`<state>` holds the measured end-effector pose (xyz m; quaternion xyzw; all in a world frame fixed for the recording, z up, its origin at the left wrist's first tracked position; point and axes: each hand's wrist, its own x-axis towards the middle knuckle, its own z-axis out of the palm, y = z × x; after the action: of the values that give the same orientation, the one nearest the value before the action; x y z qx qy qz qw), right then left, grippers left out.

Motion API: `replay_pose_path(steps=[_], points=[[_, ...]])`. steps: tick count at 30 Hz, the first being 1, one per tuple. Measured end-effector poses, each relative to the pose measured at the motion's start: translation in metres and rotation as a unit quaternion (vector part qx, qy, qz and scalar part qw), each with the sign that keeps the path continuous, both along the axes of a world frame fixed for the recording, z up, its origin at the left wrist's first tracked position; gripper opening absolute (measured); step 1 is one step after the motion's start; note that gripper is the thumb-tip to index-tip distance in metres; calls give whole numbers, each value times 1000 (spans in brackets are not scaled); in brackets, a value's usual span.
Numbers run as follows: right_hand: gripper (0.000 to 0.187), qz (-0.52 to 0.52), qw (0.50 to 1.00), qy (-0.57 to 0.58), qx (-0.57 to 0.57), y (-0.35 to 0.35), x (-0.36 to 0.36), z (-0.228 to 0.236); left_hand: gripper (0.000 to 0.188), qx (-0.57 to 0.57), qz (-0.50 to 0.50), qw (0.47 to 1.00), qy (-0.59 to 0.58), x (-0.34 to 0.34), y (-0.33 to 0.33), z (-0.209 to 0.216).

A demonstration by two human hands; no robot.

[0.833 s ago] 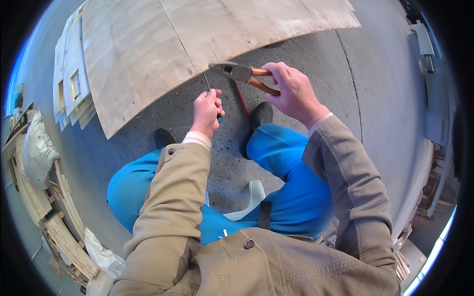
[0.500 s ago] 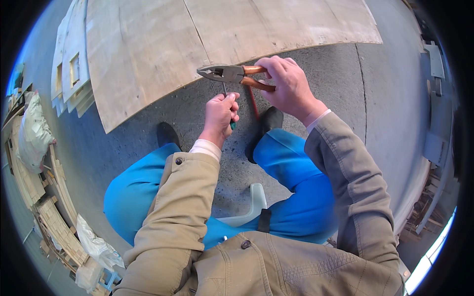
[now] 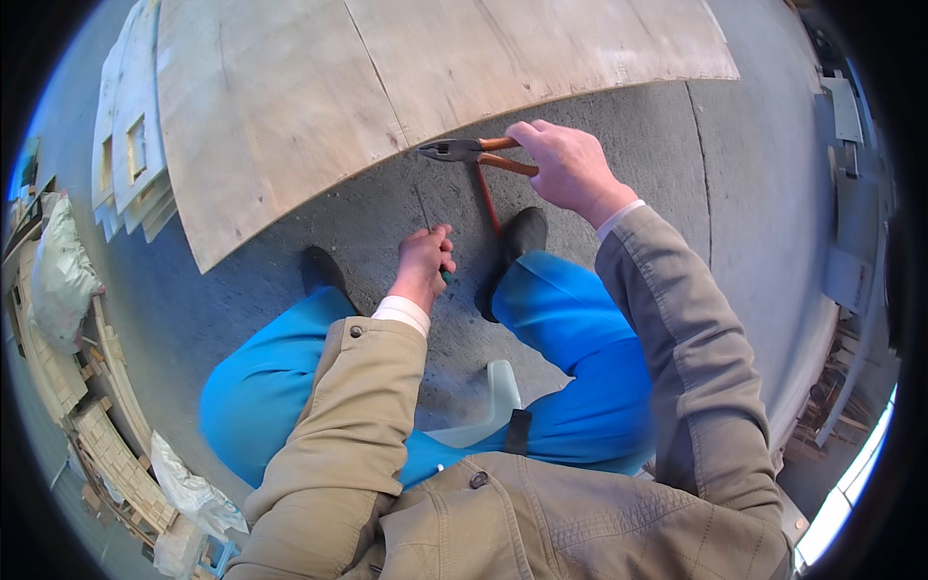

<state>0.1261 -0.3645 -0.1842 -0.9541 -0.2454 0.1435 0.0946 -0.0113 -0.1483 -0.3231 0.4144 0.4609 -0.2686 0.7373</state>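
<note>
My right hand (image 3: 576, 170) grips a pair of pliers (image 3: 454, 151) by its orange-brown handles, which are spread apart. The dark jaws point left, over the near edge of a large plywood sheet (image 3: 290, 116). Lower and to the left, my left hand (image 3: 423, 261) is closed round a screwdriver (image 3: 447, 276). Its green handle end peeks out below the fingers, and the thin shaft rises above the fist toward the board's edge. Open space lies between the screwdriver and the pliers.
A red rod (image 3: 487, 201) runs from under the board's edge toward my right shoe (image 3: 524, 235). Thinner boards with cut-outs (image 3: 135, 145) stand at the far left. Wood pieces (image 3: 116, 454) and white sacks (image 3: 66, 275) lie along the left side. Under me is a pale plastic seat (image 3: 503, 391).
My left hand has dropped toward me with the screwdriver, away from the pliers. The pliers' jaws have shifted right and slightly nearer, and now look smaller.
</note>
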Motion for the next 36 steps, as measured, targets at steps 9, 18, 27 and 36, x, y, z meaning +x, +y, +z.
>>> replay_pose_path(steps=[9, 18, 27, 36], points=[[38, -4, 1000, -17, 21, -17, -44, 55, 20, -14, 39, 999, 7, -18, 20, 26], [46, -124, 969, -92, 190, -19, -137, 119, 28, -4, 77, 997, -24, -36, 50, 76], [52, -281, 854, -46, 436, -2, -185, 98, 19, 37, 118, 987, -101, -68, 70, 110], [43, -419, 593, 117, 678, -19, -179, 112, 12, 122, 109, 970, -182, -75, 93, 160]])
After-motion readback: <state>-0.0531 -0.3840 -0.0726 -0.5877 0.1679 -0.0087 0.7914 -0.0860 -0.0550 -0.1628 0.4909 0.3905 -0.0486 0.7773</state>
